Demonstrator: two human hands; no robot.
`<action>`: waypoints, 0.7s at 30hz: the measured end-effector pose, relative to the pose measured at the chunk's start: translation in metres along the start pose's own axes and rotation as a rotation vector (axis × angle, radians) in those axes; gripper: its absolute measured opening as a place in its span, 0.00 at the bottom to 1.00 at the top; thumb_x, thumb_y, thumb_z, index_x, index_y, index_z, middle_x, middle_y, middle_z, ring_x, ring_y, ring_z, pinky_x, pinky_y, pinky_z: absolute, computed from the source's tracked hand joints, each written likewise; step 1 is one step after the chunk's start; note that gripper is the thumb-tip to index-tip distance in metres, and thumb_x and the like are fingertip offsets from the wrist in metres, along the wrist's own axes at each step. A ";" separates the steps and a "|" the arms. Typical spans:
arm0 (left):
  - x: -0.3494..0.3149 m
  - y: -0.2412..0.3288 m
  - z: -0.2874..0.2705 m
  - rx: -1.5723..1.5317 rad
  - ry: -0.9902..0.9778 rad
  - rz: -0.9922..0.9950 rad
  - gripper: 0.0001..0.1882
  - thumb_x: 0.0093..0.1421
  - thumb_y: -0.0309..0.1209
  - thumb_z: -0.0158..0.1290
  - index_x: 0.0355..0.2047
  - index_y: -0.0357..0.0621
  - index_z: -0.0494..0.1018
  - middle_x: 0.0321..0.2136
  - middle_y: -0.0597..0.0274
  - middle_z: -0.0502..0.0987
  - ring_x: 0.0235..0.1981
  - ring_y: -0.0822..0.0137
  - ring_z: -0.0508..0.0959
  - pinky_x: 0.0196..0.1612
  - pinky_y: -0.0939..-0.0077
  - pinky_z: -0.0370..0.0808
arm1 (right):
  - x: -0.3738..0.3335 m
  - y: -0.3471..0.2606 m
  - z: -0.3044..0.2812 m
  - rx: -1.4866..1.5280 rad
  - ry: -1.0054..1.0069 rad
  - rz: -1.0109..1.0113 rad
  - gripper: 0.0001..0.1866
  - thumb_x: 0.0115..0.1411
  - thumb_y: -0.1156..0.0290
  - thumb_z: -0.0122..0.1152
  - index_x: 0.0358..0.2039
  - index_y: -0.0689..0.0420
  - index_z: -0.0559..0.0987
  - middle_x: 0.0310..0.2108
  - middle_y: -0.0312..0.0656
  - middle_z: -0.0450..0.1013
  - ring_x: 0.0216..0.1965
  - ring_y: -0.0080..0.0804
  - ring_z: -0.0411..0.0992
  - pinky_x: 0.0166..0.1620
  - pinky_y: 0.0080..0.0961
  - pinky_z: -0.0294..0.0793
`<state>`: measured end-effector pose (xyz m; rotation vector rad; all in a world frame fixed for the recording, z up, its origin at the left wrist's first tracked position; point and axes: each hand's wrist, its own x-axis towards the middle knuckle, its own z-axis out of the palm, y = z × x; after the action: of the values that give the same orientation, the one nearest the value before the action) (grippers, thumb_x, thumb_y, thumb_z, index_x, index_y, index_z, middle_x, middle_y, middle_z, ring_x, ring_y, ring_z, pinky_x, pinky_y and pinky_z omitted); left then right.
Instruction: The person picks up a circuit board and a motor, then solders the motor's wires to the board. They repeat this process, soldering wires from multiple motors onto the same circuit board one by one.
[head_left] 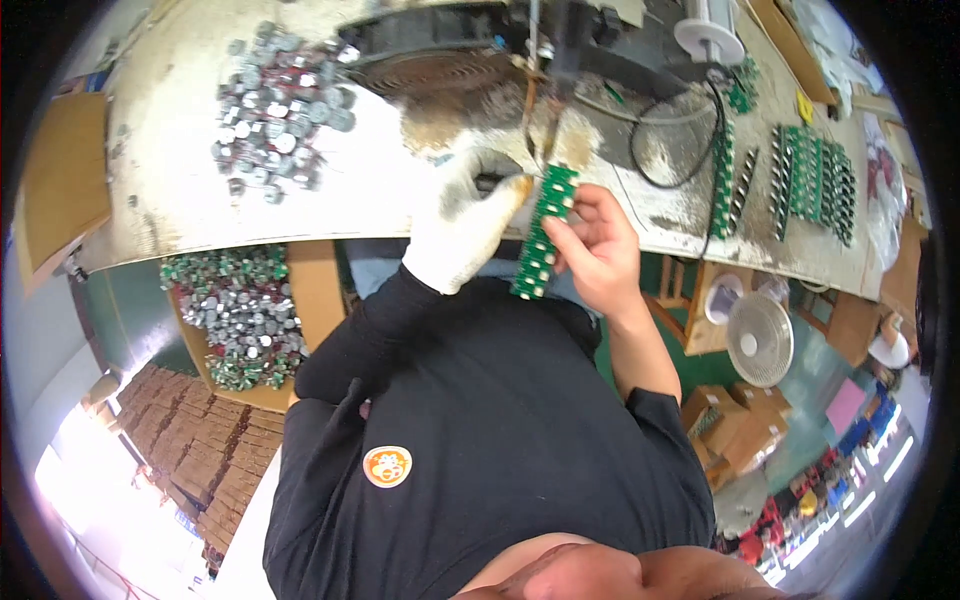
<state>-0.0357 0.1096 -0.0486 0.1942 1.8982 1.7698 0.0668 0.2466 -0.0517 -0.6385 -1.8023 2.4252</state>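
Observation:
My left hand point(460, 220), in a white glove with a brownish fingertip, is closed with its fingers beside the upper end of a green circuit board strip point(533, 262). Something small and dark shows between the gloved fingers, too unclear to name. My bare right hand point(598, 245) grips that strip from the right, thumb on its face. The strip stands tilted over the table's near edge, with pale components along it. Just above its upper end, a thin soldering-iron-like metal tip point(532, 120) hangs down.
Small round grey metal parts with red wires point(285, 120) lie heaped at the left. A cardboard box point(245, 392) of similar parts stands below the table. Further green strips point(815, 180) lie at the right, near a black cable point(690, 182) and a solder-like spool point(708, 42).

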 end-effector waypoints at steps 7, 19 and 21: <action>0.008 -0.002 -0.059 0.450 0.242 0.421 0.15 0.52 0.25 0.59 0.40 0.35 0.71 0.42 0.56 0.72 0.32 0.70 0.75 0.37 0.77 0.73 | 0.009 0.004 -0.011 0.051 0.130 0.005 0.18 0.62 0.76 0.55 0.52 0.63 0.64 0.27 0.38 0.71 0.16 0.18 0.66 0.16 0.14 0.66; 0.036 0.024 -0.122 1.038 0.476 0.485 0.10 0.54 0.31 0.58 0.36 0.44 0.76 0.33 0.56 0.74 0.33 0.54 0.77 0.35 0.66 0.73 | 0.014 0.002 -0.003 0.035 0.047 -0.039 0.26 0.58 0.82 0.57 0.56 0.65 0.60 0.39 0.43 0.72 0.27 0.17 0.69 0.19 0.11 0.69; 0.039 0.018 -0.125 1.049 0.487 0.540 0.08 0.55 0.31 0.56 0.35 0.44 0.76 0.32 0.57 0.74 0.32 0.54 0.76 0.34 0.66 0.73 | 0.015 0.002 -0.003 0.032 0.039 -0.045 0.25 0.59 0.82 0.57 0.56 0.65 0.61 0.39 0.43 0.72 0.27 0.17 0.69 0.19 0.11 0.69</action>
<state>-0.1320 0.0194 -0.0424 0.7515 3.2232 0.9227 0.0549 0.2530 -0.0589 -0.6307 -1.7412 2.3905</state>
